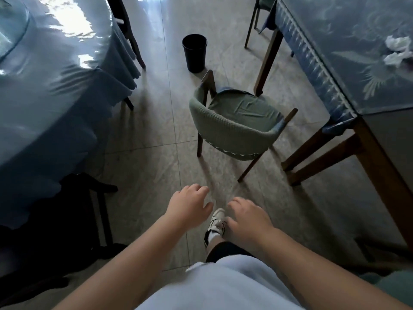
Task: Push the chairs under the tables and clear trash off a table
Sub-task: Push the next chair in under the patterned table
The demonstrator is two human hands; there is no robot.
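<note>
No readable text, labels, brands or numbers anywhere in view.

Pretty dim overall — your light comes from the far end, top of frame, and it blows out into white glare on the round surface's shiny cover (67, 21) and streaks down the floor tiles (161, 41). The chair (237, 121) throws long soft shadows toward you. Edges bend hard from the wide lens, and the lower-left corner goes nearly black.
</note>
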